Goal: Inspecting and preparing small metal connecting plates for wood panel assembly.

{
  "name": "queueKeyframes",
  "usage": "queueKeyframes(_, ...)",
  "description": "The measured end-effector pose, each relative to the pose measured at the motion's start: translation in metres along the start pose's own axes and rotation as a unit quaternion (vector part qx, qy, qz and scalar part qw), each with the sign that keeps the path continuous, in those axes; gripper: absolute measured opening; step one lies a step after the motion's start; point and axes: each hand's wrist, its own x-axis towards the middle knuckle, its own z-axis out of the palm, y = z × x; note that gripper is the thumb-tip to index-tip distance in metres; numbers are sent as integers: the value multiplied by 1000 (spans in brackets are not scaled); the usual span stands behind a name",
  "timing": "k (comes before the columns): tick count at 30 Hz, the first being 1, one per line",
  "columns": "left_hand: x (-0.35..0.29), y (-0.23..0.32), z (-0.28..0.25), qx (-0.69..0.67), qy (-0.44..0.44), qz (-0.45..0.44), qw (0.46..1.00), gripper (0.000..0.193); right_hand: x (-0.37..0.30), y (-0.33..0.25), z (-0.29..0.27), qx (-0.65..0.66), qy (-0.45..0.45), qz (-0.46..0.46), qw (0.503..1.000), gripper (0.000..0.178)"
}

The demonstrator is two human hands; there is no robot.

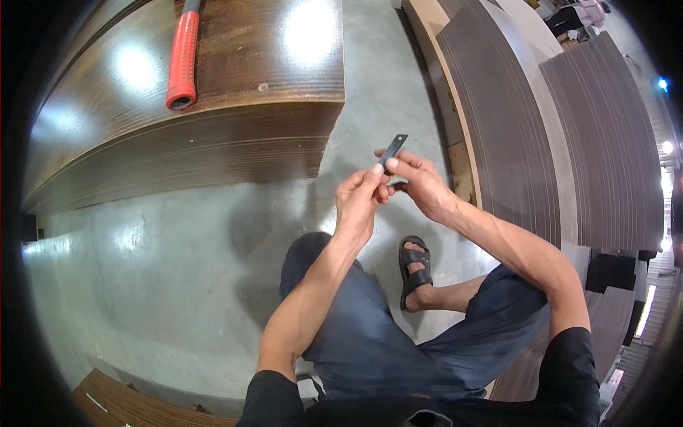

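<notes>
Both hands meet in front of me over the gap beside the stacked boards. Between their fingertips is a thin dark blade with a small hole near its angled upper end, like a utility knife blade. My left hand pinches its lower end between thumb and fingers. My right hand is closed at the same spot, thumb against the blade's side and fingers curled behind. A small dark piece shows beneath the right fingers; its kind I cannot make out.
A red-gripped tool handle lies on the glossy brown board stack at the upper left. More grey-brown board stacks rise at the right. Another person is far off at the upper right. Brown boards lie at the lower left.
</notes>
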Motion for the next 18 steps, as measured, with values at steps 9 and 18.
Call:
queueKeyframes(9, -98, 90, 25, 509, 40, 279, 813, 18, 23, -29, -7, -100, 184, -89, 974, 33)
queueKeyframes(18, -60, 332, 19, 702, 163, 650, 240, 32, 28, 37, 50, 295, 306, -85, 901, 35)
